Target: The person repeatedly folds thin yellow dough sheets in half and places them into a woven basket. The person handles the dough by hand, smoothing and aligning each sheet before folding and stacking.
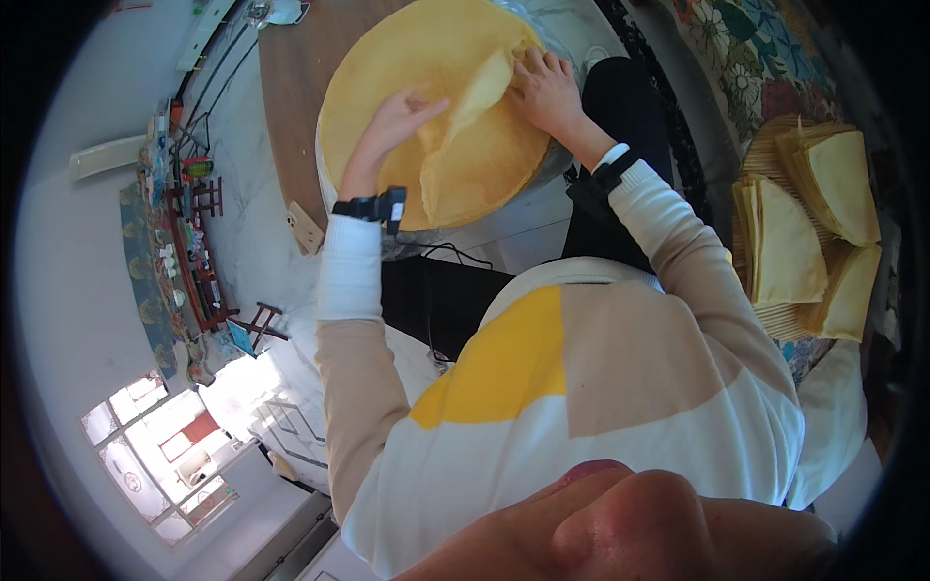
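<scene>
A large round, thin yellow flatbread [392, 58], like a pancake, lies in front of me on a wooden tabletop [290, 94], with plastic film showing around its rim. Part of the sheet is lifted into a pale, raised fold running diagonally across it. At the far right edge, my right hand [545, 91] has its fingers curled onto the gathered edge of the sheet. My left hand [403, 120] hovers over the left half, slightly blurred, with thumb and fingers apart and nothing visible in it. Whether more sheets lie beneath is not clear.
To my right, a round woven tray [774, 152] bears several stacks of flatbread folded into wedges [788, 240], beside floral fabric [770, 58]. A wooden block with holes [304, 229] sits at the near left table edge. Black cables [458, 250] hang below the table.
</scene>
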`<state>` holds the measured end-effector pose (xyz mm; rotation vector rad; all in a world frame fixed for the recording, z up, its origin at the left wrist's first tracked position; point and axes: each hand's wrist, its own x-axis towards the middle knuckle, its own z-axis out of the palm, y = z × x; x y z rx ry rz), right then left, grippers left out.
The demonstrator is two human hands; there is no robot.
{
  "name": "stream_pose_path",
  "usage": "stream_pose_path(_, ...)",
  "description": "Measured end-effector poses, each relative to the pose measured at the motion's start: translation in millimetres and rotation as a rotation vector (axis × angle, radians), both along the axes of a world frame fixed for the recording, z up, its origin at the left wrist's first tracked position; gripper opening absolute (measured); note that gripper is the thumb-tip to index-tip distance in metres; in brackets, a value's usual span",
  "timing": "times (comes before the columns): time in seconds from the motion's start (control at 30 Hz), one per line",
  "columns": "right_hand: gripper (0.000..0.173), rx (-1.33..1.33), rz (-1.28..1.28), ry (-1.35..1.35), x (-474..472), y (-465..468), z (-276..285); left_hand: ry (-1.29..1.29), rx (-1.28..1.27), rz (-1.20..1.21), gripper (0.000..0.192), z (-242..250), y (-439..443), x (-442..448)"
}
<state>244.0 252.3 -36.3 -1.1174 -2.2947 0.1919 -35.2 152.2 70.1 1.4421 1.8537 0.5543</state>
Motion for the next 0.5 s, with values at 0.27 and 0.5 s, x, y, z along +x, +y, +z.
stream_pose_path(0.27, 0.05, -0.029, -0.058, 0.001, 2.5, 14.6, -17.4, 0.592, 0.141, -0.2, 0.072, -49.5, 122.3, 99.1)
stream_pose_path(0.5, 0.057, -0.149, -0.08, 0.073, 5.8, 13.9, -23.7, 0.469, 0.427, 0.154, 0.037, -75.8, 106.4, 7.3)
